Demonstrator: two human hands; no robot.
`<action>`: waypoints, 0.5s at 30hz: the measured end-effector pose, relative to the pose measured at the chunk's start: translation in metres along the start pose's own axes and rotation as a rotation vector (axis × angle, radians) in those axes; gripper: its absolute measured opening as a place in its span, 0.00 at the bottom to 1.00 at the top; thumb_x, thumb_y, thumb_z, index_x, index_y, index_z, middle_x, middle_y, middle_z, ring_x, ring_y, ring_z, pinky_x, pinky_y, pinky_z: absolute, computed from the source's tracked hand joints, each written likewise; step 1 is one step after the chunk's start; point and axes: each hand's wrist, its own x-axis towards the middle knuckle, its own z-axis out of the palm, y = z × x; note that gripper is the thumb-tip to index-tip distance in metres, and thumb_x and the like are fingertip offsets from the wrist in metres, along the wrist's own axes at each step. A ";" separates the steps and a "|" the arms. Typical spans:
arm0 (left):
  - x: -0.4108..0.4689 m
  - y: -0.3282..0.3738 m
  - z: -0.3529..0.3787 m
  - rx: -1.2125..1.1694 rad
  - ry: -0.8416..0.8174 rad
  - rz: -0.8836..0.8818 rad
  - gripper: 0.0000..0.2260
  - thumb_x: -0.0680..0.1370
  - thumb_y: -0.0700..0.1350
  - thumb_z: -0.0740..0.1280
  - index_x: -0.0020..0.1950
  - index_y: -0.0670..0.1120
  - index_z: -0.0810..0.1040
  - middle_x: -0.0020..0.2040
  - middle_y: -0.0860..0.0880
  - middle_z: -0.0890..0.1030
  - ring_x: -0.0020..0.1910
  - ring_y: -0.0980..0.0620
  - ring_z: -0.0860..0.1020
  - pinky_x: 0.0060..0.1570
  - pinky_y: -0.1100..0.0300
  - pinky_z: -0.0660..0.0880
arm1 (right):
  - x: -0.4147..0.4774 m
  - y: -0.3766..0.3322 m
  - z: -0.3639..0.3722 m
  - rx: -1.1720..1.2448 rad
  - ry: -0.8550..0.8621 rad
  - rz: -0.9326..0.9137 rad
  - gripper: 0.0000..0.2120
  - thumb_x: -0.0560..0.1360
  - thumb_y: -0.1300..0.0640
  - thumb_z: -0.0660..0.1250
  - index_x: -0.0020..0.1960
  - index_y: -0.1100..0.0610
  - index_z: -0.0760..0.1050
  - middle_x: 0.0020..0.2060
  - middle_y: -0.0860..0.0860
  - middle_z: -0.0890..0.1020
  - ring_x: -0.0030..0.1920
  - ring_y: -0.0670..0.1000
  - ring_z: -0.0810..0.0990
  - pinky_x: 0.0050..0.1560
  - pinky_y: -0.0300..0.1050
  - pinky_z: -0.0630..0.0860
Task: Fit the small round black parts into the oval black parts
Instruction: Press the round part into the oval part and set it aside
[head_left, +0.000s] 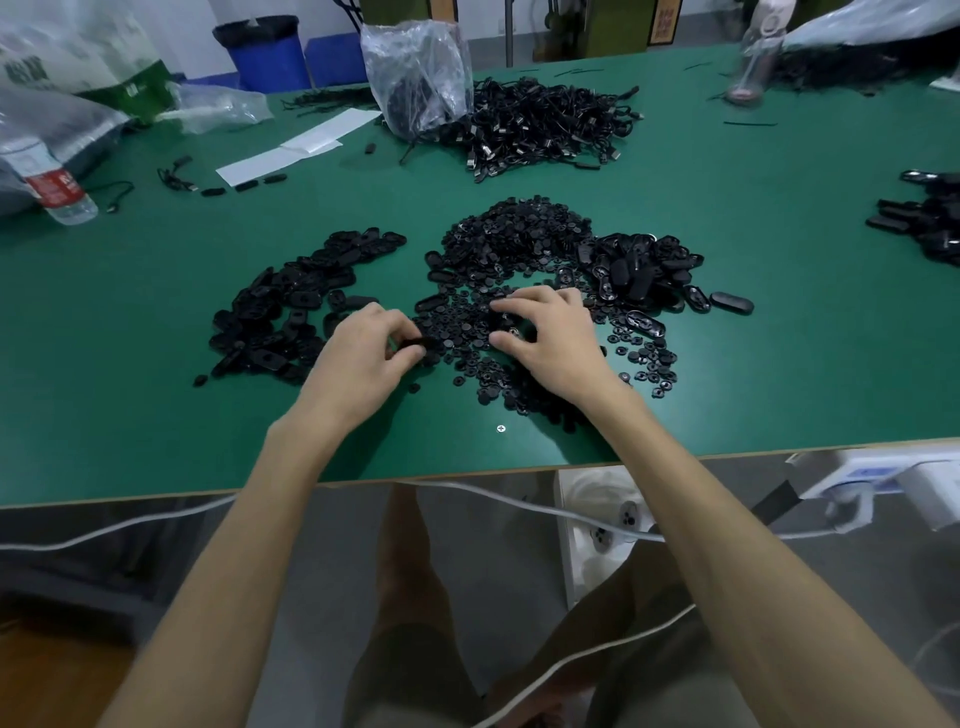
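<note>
Straight ahead in the head view, a heap of small round parts lies mid-way across the green table: flat, glossy black discs, some with a hole. Piles of oval parts flank it, long black shells with rounded ends. The left hand pinches one oval part between thumb and fingers at the heap's near-left edge. The right hand arches over the discs, fingertips among them; whether it grips one cannot be told.
</note>
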 end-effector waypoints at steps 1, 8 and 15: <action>0.001 0.005 0.002 -0.038 0.020 0.010 0.03 0.82 0.46 0.71 0.54 0.48 0.80 0.45 0.55 0.73 0.45 0.53 0.73 0.49 0.60 0.69 | 0.001 0.001 0.001 -0.013 0.004 0.002 0.18 0.80 0.45 0.70 0.69 0.46 0.78 0.67 0.48 0.76 0.67 0.53 0.65 0.68 0.48 0.61; 0.021 0.042 0.025 -0.426 0.088 -0.023 0.05 0.79 0.45 0.74 0.51 0.45 0.82 0.43 0.51 0.83 0.41 0.55 0.81 0.46 0.65 0.75 | 0.003 0.004 0.003 0.047 0.056 0.017 0.10 0.77 0.51 0.74 0.58 0.48 0.82 0.54 0.49 0.76 0.59 0.51 0.67 0.64 0.49 0.68; 0.036 0.050 0.044 -0.619 0.234 -0.184 0.02 0.80 0.44 0.72 0.48 0.49 0.81 0.39 0.51 0.85 0.40 0.53 0.85 0.43 0.57 0.78 | 0.003 0.001 0.002 -0.029 0.046 0.011 0.24 0.79 0.52 0.71 0.74 0.50 0.74 0.65 0.52 0.80 0.66 0.56 0.71 0.69 0.54 0.68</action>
